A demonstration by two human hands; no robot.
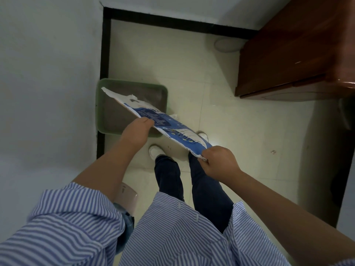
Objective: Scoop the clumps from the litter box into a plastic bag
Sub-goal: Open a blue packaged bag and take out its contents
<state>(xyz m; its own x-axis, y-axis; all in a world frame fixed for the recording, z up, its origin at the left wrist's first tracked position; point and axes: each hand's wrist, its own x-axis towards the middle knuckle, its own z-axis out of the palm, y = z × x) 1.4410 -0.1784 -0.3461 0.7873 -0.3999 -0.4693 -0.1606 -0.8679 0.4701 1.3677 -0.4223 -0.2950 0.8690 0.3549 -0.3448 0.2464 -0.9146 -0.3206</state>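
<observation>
Both hands clenched on flat blue-and-white printed plastic bag (169,127): left hand (136,131) mid-edge, right hand (219,162) at near end. Bag's long axis ran diagonally away from right fingers toward green rectangular plastic litter box (132,83), directly below/beyond left fingers; left hand nearer. No scoop visible.

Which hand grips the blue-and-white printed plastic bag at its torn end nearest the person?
The right hand, pinching the ragged near end of the blue-and-white printed plastic bag. The left hand holds it mid-length, over the green litter box.
</observation>
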